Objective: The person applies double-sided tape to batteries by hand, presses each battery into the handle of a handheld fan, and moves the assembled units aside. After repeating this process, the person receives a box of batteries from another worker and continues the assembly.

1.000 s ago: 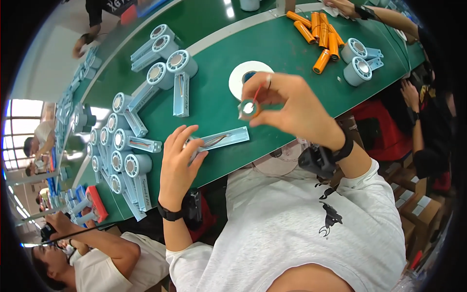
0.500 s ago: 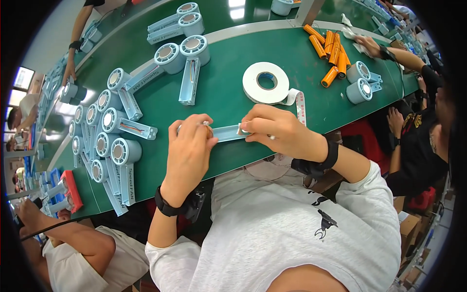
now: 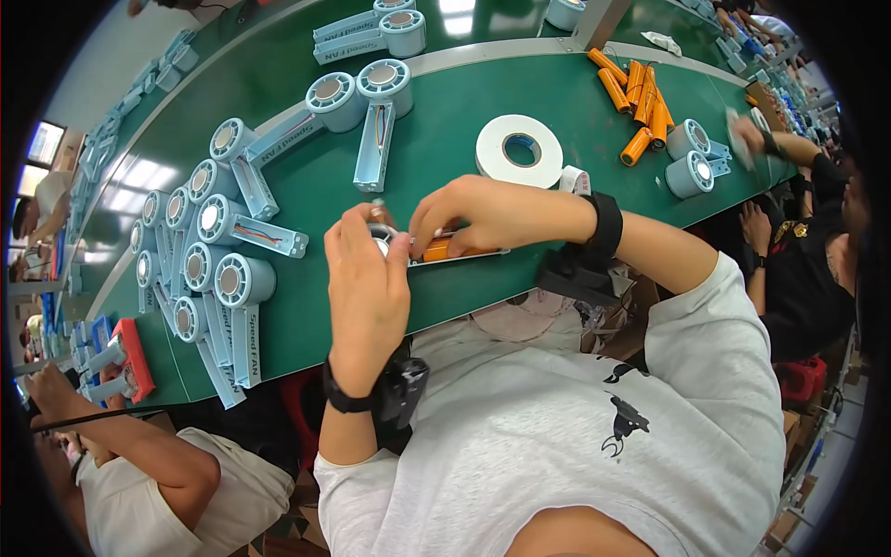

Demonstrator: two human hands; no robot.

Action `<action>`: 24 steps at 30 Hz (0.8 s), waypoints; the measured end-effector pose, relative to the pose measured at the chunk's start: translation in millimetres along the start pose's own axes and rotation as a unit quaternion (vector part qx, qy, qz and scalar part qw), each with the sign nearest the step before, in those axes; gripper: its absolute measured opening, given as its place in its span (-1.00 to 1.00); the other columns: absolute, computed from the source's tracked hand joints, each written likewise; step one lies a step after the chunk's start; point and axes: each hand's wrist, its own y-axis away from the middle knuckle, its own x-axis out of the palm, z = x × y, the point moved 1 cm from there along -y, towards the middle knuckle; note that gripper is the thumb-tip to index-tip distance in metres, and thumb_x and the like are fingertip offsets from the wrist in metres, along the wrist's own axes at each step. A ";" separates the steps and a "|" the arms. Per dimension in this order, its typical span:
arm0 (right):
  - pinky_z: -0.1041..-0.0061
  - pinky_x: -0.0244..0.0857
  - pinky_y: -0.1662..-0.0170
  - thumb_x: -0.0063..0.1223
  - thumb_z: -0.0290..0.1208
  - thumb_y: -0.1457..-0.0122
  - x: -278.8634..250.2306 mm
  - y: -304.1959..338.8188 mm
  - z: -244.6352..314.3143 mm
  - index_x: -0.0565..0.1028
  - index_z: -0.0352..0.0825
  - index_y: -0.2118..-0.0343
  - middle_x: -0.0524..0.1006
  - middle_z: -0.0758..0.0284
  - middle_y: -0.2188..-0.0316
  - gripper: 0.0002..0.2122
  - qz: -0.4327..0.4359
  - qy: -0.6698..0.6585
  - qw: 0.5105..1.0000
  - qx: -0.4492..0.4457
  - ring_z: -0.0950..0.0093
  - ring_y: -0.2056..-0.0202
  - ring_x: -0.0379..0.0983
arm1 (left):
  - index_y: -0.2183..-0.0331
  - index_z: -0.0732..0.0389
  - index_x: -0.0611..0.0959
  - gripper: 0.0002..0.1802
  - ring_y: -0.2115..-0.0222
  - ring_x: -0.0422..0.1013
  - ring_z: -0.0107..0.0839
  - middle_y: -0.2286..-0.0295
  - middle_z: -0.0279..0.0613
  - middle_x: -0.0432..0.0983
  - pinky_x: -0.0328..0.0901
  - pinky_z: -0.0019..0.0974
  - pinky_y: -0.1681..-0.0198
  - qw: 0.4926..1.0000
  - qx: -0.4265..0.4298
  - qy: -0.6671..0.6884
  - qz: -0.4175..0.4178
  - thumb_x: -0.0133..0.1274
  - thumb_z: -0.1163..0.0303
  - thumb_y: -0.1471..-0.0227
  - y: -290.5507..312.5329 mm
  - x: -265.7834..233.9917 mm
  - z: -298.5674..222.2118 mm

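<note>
My left hand point(image 3: 367, 292) is closed around the head of a light-blue handheld fan point(image 3: 382, 243), mostly hidden under the fingers. The fan lies with its open handle shell pointing right, near the table's front edge. An orange cylindrical battery point(image 3: 432, 249) sits along that handle, and the bent fingers of my right hand point(image 3: 487, 212) grip it from above. Thin wires by my fingertips are too small to follow. Just beyond my right wrist lies a roll of white tape point(image 3: 492, 153), its loose end partly covered by my arm.
Several light-blue fans point(image 3: 244, 278) with open handles crowd the left of the green table point(image 3: 445, 111). Orange batteries point(image 3: 640, 97) lie in a pile at the back right, near two more fans point(image 3: 690, 174). A metal post point(image 3: 599, 23) rises behind. People work on both sides.
My right hand has gone from pinching a small white piece at the handle to gripping an orange battery there. The co-worker's hand at the right has left the white cloth.
</note>
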 end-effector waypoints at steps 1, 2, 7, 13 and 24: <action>0.47 0.27 0.30 0.06 -0.60 0.08 4.2 5.4 -12.2 0.49 -0.35 0.37 0.42 0.35 0.34 -0.85 -0.043 -0.083 0.995 -0.024 0.39 0.32 0.40 | 0.28 0.34 0.41 -0.67 0.23 0.23 -0.06 0.30 -0.04 0.32 0.15 -0.16 0.13 0.999 -0.013 0.025 0.017 0.08 0.49 0.17 -1.9 -1.7 -1.1; 0.47 0.28 0.27 0.08 -0.59 0.09 5.7 9.3 -17.4 0.50 -0.34 0.36 0.44 0.36 0.30 -0.83 -0.085 -0.164 0.981 -0.053 0.42 0.31 0.41 | 0.28 0.34 0.41 -0.67 0.23 0.23 -0.06 0.30 -0.04 0.32 0.15 -0.16 0.13 1.000 -0.011 0.023 0.018 0.08 0.49 0.17 -2.6 -5.0 -2.4; 0.50 0.25 0.11 0.14 -0.56 0.09 15.2 22.3 -9.4 0.49 -0.29 0.22 0.44 0.35 0.17 -0.71 -0.199 -0.159 0.967 -0.013 0.45 0.20 0.39 | 0.25 0.25 0.45 -0.57 0.22 0.24 -0.11 0.27 -0.05 0.33 0.19 -0.21 0.16 0.976 0.128 -0.105 0.140 0.12 0.58 0.30 -8.6 -18.0 -5.6; 0.50 0.15 -0.04 0.13 -0.48 0.04 -55.8 113.7 -26.1 0.42 -0.33 0.13 0.42 0.28 0.11 -0.65 -0.467 -0.183 0.863 -0.063 0.49 0.06 0.32 | 0.31 0.21 0.48 -0.59 0.29 0.32 -0.34 0.30 -0.21 0.36 0.23 -0.41 0.29 0.986 0.152 -0.010 -0.061 0.13 0.61 0.37 -63.3 -87.2 -47.1; 0.52 0.32 0.30 0.11 -0.57 0.06 1.0 175.0 -78.6 0.49 -0.40 0.37 0.51 0.24 0.45 -0.85 -0.590 -0.019 0.801 0.101 0.42 0.39 0.46 | 0.19 0.23 0.46 -0.32 0.24 0.37 -0.06 0.35 0.07 0.45 0.25 -0.19 0.14 0.945 0.045 -0.316 0.071 0.30 0.28 0.49 -374.0 -73.8 229.3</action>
